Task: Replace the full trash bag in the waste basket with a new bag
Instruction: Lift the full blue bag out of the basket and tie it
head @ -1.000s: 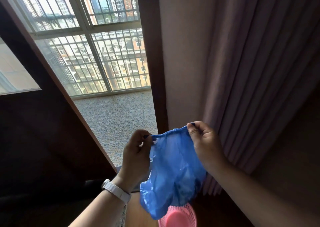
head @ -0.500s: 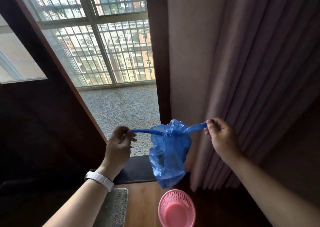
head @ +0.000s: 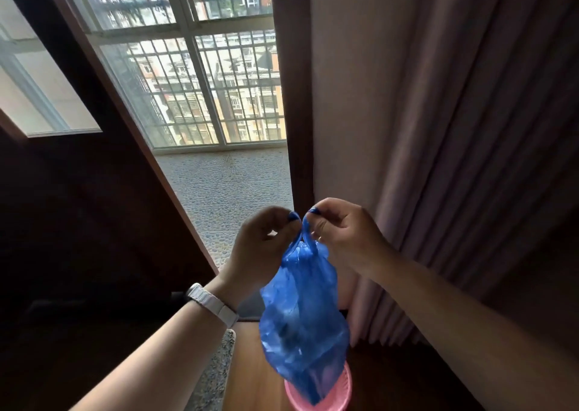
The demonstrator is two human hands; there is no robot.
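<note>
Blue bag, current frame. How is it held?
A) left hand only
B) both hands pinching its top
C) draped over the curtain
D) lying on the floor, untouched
B: the left hand and the right hand each pinch the gathered top of the blue bag, which hangs down over the pink basket.

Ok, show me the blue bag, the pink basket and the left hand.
blue bag [head: 302, 316]: head view, middle of the hanging plastic.
pink basket [head: 343, 390]: head view, rim to the right of the bag's lower tip.
left hand [head: 263, 244]: head view, middle of the hand, which pinches the bag's top.
</note>
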